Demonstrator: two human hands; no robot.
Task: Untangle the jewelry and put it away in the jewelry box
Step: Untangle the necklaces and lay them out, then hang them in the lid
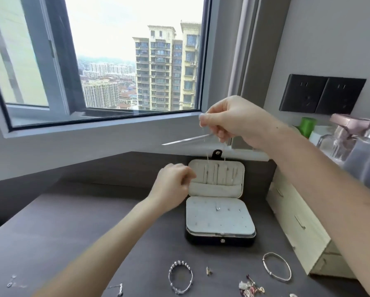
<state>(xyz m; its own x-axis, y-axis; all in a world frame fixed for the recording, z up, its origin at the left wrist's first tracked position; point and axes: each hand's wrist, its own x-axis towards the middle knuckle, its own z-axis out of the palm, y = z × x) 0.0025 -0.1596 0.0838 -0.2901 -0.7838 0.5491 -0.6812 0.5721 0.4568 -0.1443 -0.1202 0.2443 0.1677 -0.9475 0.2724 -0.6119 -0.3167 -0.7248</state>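
Observation:
An open black jewelry box (220, 243) with pale lining stands on the dark desk, its lid upright with several chains hung in it. My right hand (233, 121) is raised above the lid, pinching a thin necklace chain (207, 155) whose two strands hang down toward the lid. My left hand (173, 185) hovers at the lid's left edge with fingers curled; I cannot tell whether it touches the chain. On the desk's near edge lie a beaded bracelet (181, 277), a thin bangle (277, 266), a small earring (209, 270) and a tangled cluster of jewelry (250, 288).
Small loose pieces (11, 280) and a short chain piece (120, 289) lie at the near left. A cream drawer unit (297, 224) stands right of the box, with bottles (338, 138) on top. A window and sill rise behind the desk.

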